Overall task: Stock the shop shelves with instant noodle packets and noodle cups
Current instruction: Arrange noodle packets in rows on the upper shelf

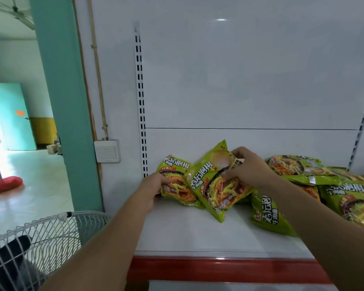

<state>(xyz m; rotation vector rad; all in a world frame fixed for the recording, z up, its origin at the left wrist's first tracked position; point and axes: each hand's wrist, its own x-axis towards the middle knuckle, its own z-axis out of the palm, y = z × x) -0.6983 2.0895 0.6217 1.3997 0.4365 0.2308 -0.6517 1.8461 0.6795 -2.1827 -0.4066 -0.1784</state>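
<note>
A white shop shelf (187,234) with a red front lip is seen from head height, filling the view from 12 to 5 o'clock. Two green noodle packets are being handled near the centre. The left packet (177,185) is propped at a tilt near the back panel, and its left edge is gripped by the left hand (153,187), with the fingers curled round it. At its 3 o'clock and overlapping it, the middle packet (214,185) is tipped on one lower corner, and its upper right part is pinched by the right hand (248,169). At 3 to 4 o'clock a loose heap (298,166) of the same packets lies on the shelf, partly hidden by the right forearm. No noodle cups are seen. The step in hand is judged to be the standing of packets in a row from the shelf's left end. It would be done well if the middle packet were turned upright, its bottom seam set flat on the shelf, and its face pressed against the left packet while that one is braced. The glossy wrappers are likely to slide or topple, so a gentle release is advised. A fan grille (51,238) is seen at 8 o'clock and a wall switch (107,151) at 9 o'clock.
</note>
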